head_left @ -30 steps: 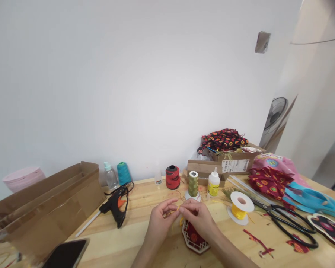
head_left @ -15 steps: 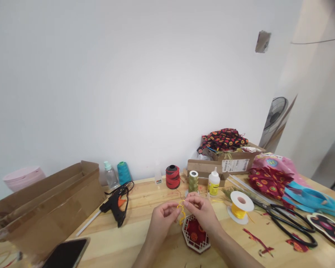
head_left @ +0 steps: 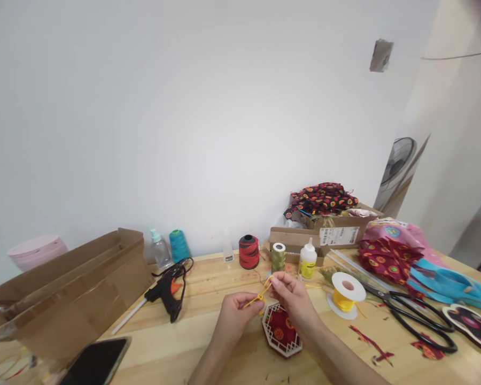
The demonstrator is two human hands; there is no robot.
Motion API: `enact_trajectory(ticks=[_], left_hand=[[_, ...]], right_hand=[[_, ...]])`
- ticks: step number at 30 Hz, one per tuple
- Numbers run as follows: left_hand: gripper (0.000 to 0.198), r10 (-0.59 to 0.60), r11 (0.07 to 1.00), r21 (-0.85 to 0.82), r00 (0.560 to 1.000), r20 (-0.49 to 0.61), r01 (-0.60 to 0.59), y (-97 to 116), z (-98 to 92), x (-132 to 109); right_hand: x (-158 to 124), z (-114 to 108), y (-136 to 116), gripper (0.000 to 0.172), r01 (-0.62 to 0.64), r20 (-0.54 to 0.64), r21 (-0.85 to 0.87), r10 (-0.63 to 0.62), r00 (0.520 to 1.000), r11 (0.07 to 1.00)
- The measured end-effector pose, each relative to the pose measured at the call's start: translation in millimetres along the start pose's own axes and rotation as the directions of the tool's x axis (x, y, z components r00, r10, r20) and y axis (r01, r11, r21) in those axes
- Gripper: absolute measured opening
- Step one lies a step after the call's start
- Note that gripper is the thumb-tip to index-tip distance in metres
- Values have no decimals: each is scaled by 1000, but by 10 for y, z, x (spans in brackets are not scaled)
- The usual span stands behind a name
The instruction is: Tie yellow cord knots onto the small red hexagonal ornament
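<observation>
The left hand point(head_left: 233, 314) is nearly closed, its thumb and index finger pinching the yellow cord point(head_left: 266, 287) beside a small loop or knot, the other fingers curled behind. The right hand point(head_left: 294, 297) pinches the upper part of the same cord between thumb and fingertips, also mostly closed. Between the two grips the cord slants from lower left to upper right, away from the person, with a short end poking out by the left thumb. Beneath lies the octagonal fretwork frame point(head_left: 269, 335) with dark red floral fabric point(head_left: 279, 327), flat on the wooden table point(head_left: 164, 353); its long axis runs away from the person, the far end leaning slightly left. It sits right of the left hand and partly under the right one; whether that hand touches it, I cannot tell. The spool of yellow cord point(head_left: 355, 287) stands to the right, near black-handled scissors point(head_left: 433, 346).
</observation>
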State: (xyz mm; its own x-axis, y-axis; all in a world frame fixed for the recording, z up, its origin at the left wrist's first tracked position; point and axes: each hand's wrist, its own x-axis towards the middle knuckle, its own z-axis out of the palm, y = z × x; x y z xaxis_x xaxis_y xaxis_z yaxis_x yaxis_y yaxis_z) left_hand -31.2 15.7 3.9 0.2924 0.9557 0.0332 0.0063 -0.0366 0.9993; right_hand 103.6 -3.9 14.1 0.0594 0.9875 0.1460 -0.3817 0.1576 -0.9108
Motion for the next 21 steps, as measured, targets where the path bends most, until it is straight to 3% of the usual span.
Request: enact_trajectory(ticks=[4,9,12,17,19,21], left_hand=[[20,-4,999,-33,1000,-29,3,5,-5,-6],[19,11,999,-53,999,36,-9,20,-3,-29],[15,1,1000,0,1000,28,-1,32,11,-39],[15,-20,997,79,1000,6,19,17,29,-32],[15,-23,995,99,1000,-16,24,4,25,-26],[15,-21,995,97,999,-36,25,-7,16,-22]], right_hand=[[-17,24,-30,13,29,45,-4,-29,999,1000],[-22,38,-37,13,26,39,-16,-26,999,1000],[-32,41,-64,17,24,18,75,-25,1000,997],[-50,-3,-214,22,40,88,241,-62,994,970],[-54,-35,-283,17,74,93,224,-97,991,972],[-66,-57,-330,9,117,100,98,-126,987,988]])
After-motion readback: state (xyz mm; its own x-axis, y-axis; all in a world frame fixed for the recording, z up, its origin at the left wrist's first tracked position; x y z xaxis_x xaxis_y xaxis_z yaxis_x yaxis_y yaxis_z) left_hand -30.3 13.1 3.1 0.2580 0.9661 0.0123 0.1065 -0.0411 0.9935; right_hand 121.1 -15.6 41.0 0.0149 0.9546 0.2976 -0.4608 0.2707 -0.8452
